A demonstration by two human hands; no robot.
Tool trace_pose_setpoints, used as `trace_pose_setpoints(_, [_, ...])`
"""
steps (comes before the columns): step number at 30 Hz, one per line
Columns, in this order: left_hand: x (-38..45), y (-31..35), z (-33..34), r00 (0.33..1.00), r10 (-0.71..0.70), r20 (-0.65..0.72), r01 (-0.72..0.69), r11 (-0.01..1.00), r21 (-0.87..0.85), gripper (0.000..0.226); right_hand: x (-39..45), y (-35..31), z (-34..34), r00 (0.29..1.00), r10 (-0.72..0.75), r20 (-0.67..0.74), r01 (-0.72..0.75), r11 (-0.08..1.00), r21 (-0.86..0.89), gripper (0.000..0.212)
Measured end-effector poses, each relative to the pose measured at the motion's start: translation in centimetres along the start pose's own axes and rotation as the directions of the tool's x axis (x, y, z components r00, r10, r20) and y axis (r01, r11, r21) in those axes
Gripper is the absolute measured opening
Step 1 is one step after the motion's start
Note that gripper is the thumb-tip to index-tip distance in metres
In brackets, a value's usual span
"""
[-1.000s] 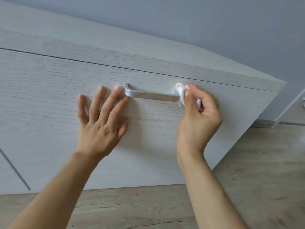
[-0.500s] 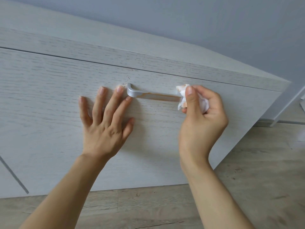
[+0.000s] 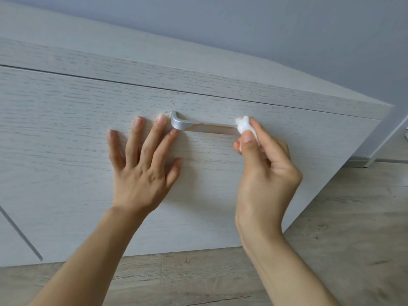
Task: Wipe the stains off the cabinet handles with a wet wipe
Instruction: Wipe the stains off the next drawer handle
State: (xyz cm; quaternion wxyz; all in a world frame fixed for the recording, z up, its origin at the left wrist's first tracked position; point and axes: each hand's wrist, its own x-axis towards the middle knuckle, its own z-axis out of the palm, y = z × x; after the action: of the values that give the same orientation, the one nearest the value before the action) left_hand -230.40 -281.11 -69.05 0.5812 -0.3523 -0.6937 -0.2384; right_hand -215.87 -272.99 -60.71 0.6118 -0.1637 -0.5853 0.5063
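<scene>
A silver bar handle [image 3: 198, 125] sits on the pale wood-grain cabinet front [image 3: 66, 140], with an orange-brown stain smeared along its middle. My right hand [image 3: 265, 171] pinches a crumpled white wet wipe [image 3: 245, 125] between thumb and fingers and presses it against the handle's right end, which it hides. My left hand [image 3: 143, 166] lies flat on the cabinet front with fingers spread, its fingertips touching the panel just left of the handle's left end.
The cabinet's top slab [image 3: 198, 69] runs above the door, under a grey-blue wall [image 3: 287, 29]. Light wood-look flooring [image 3: 342, 239] lies below and to the right. A dark diagonal seam [image 3: 19, 235] crosses the cabinet front at lower left.
My right hand has shifted a little with the wipe at the handle's right end, pulling down-right and then returning to the end. More of the stained bar shows. The left hand stays flat.
</scene>
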Motion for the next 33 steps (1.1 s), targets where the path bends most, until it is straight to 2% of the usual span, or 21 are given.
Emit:
trace_pose_setpoints(4, [-0.1,0.0,0.1,1.000,-0.010,-0.011,0.010,1.000,0.010,0.056,0.7,0.2,-0.6,0.990,0.125,-0.065,-0.115,0.985,0.131,0.016])
trace_pose_setpoints(8, [0.0,0.1,0.0,1.000,-0.013,-0.002,0.013,1.000,0.004,0.055,1.5,0.3,0.8,0.970,0.244,-0.014,-0.236,0.951,0.202,0.018])
trace_pose_setpoints(12, [0.0,0.1,0.0,1.000,-0.015,0.004,0.015,1.000,-0.002,0.054,1.4,0.4,0.3,0.960,0.280,0.009,-0.272,0.925,0.265,0.020])
trace_pose_setpoints(17, [0.0,0.2,0.1,1.000,-0.028,0.002,0.028,1.000,-0.002,0.054,1.2,0.5,0.3,0.965,0.259,0.044,-0.261,0.928,0.266,0.019])
trace_pose_setpoints(22, [0.0,0.2,0.0,1.000,-0.016,-0.008,0.016,1.000,0.003,0.053,0.5,0.5,-0.7,0.993,0.121,0.014,-0.122,0.978,0.170,0.018])
trace_pose_setpoints(26, [0.0,0.2,0.2,1.000,-0.017,-0.013,0.017,1.000,0.008,0.053,0.3,0.3,0.3,0.995,0.093,-0.035,-0.087,0.988,0.130,0.021])
trace_pose_setpoints(31, [-0.1,0.2,0.2,1.000,-0.013,-0.009,0.013,1.000,0.004,0.053,-0.2,0.3,0.1,0.999,-0.039,-0.031,0.041,0.998,0.038,0.018])
trace_pose_setpoints(33, [-0.1,0.1,0.3,1.000,-0.013,-0.017,0.013,1.000,0.010,0.053,-0.1,0.5,0.4,0.998,-0.029,-0.053,0.033,0.997,0.068,0.015])
